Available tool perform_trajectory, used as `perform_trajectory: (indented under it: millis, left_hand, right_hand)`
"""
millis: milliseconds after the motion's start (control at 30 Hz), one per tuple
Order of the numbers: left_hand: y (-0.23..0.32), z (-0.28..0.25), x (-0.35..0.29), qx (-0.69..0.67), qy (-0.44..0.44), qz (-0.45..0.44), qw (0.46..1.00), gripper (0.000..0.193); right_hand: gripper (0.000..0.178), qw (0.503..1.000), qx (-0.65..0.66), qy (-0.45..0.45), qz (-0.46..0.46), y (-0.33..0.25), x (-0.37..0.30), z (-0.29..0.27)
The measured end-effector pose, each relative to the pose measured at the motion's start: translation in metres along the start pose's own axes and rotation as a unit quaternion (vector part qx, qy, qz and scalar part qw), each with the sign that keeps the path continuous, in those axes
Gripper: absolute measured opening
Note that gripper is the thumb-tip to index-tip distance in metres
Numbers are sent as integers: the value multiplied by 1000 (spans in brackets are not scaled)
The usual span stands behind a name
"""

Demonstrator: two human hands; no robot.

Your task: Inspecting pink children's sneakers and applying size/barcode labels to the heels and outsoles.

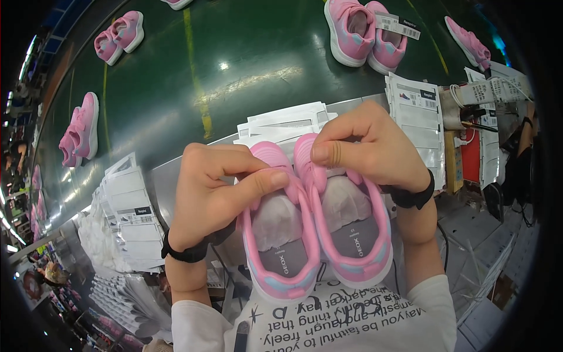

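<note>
Mid-view, the left shoe (285,255) points toe-first to 12 o'clock; the right shoe (355,240), beside it at 3 o'clock, slants lengthwise toward 11. Left hand (217,188) and right hand (369,146) each pinch their own side's shoe near the laces area.

Past shoes (320,227) and papers (280,128), the belt (252,56) lies open.

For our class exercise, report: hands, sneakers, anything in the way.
Left hand gripping left pink sneaker. Right hand gripping right pink sneaker. Tissue stuffing partly filling both.
</note>
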State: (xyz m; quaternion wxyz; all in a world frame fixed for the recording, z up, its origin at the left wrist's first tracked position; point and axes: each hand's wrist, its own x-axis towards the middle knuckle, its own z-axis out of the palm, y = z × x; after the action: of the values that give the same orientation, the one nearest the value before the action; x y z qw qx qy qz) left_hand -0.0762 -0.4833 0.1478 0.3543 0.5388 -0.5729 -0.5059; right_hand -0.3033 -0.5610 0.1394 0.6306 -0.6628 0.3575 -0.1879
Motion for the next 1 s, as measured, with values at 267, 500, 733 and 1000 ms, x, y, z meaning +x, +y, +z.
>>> perform_trajectory:
  millis: [267,500,733,1000]
  left_hand:
    - [-28,36,-52,353,94,281,887,26]
    - [-52,58,-72,267,141,37,952,66]
    - [-1,38,-54,274,107,-9,956,66]
    - [20,16,-73,-163,249,10,955,60]
  right_hand:
    - [12,875,-304,139,-351,45,-63,38]
    - [64,931,-292,204,-79,54,-89,45]
    - [54,946,-287,141,-58,6,-64,30]
    - [49,940,-12,321,-119,16,-71,30]
